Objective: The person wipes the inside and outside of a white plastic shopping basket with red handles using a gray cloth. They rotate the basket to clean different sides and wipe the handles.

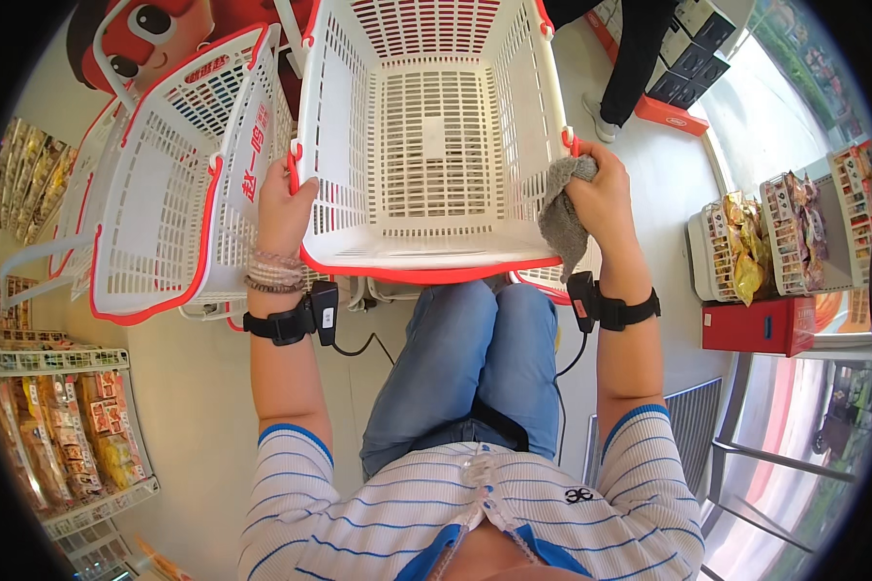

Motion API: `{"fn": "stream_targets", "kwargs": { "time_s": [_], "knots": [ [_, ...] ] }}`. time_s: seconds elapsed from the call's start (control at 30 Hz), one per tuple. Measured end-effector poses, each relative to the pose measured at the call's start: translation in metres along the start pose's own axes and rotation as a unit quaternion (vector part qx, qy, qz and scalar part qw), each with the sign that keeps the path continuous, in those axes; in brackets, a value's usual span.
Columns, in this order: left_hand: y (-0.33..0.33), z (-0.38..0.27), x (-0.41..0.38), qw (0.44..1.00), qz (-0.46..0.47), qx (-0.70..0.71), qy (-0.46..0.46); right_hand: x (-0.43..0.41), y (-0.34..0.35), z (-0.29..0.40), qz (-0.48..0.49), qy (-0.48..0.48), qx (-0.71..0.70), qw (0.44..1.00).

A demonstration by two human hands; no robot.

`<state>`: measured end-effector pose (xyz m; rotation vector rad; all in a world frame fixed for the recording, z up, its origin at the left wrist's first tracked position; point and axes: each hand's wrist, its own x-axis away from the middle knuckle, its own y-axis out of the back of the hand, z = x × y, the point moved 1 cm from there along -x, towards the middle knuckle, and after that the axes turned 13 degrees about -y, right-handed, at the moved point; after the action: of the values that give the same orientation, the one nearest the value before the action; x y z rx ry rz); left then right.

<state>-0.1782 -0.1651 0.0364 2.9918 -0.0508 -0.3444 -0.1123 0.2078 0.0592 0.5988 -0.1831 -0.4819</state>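
A white plastic shopping basket (436, 247) with a red rim is in front of me, its slotted inside showing. My left hand (285, 200) grips the red rim at its left side, near a handle hinge. On the right side my right hand (602, 190) holds a grey cloth (567, 210) bunched against the rim, with part of it hanging down. Whether those fingers also grip the rim itself, I cannot tell. More white baskets with red rims stand at the left, the nearest being a tilted basket (167, 181) with red writing on its side.
Snack racks (73, 359) line the left. At the right are wire baskets of packets (741, 247) above a red box (758, 327). Another person's leg (628, 65) stands at the upper right, beside stacked boxes (687, 65). A glass door frame is at the lower right.
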Motion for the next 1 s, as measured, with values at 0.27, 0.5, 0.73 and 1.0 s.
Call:
{"fn": "stream_targets", "kwargs": {
  "time_s": [0.27, 0.5, 0.73, 1.0],
  "knots": [
    [-0.01, -0.118, 0.057, 0.994, 0.01, 0.085, -0.074, 0.105, 0.075, -0.009, -0.029, 0.012, -0.163, 0.986],
    [-0.033, -0.165, 0.062, 0.98, 0.161, 0.05, -0.109, 0.17, 0.117, -0.049, 0.143, -0.166, -0.444, 0.869],
    [-0.085, -0.142, 0.031, 0.917, 0.389, 0.082, -0.012, 0.257, 0.137, -0.077, 0.097, -0.206, -0.431, 0.873],
    [-0.156, -0.136, 0.007, 0.823, 0.562, -0.01, -0.077, 0.318, 0.139, -0.08, -0.025, -0.279, -0.512, 0.812]
  ]
}}
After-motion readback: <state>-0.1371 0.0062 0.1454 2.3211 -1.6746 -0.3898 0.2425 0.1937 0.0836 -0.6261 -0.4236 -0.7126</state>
